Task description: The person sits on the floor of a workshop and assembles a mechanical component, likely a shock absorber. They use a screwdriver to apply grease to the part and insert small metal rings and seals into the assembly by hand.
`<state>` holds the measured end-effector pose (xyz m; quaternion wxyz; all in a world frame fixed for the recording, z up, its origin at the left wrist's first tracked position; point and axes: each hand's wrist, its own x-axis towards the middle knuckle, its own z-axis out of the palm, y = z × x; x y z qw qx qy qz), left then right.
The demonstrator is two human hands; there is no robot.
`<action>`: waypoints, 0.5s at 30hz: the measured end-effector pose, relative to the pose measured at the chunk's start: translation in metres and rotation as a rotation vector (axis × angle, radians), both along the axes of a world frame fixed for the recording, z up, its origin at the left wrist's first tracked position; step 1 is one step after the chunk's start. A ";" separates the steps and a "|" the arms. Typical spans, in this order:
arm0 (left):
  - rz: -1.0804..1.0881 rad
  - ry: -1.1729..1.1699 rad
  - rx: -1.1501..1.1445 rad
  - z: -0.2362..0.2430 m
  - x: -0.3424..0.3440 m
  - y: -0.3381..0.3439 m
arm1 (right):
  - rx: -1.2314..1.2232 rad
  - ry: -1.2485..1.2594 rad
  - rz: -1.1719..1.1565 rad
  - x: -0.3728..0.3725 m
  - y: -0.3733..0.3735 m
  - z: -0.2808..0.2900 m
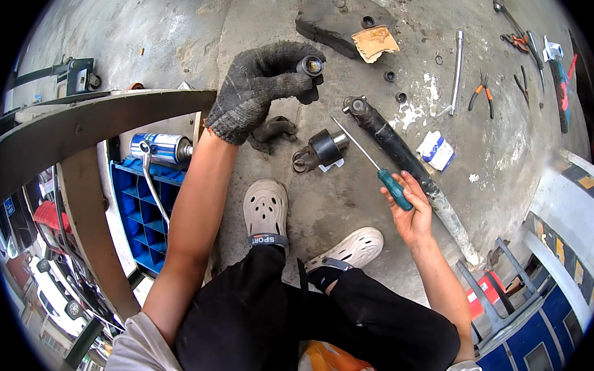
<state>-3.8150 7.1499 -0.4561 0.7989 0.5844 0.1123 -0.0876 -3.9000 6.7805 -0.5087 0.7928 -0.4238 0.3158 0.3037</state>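
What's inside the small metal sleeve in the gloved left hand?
The small metal sleeve, pinched by the gloved left hand, shows an open end with a brownish inner face. Deeper inside is too small to tell; the glove covers its far end.

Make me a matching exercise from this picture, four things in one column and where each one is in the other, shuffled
Things:
1. small metal bushing
2. green-handled screwdriver
3. long black shock absorber
4. blue spray can

Places:
A. lying on the concrete floor
B. on the blue compartment tray
C. in the gloved left hand
D. in the bare right hand

Pairs: 1-C, 2-D, 3-A, 4-B
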 end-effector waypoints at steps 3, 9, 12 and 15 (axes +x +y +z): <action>-0.018 0.036 0.044 0.006 -0.001 -0.010 | 0.091 -0.117 0.160 -0.005 0.001 -0.003; -0.093 0.027 0.059 0.009 -0.003 -0.014 | 0.136 -0.242 0.337 -0.025 -0.002 -0.016; -0.084 0.029 0.051 0.007 -0.003 -0.018 | 0.011 -0.348 0.436 -0.037 0.008 -0.028; -0.095 0.013 0.035 0.005 -0.003 -0.025 | -0.354 -0.557 0.647 -0.045 0.026 -0.038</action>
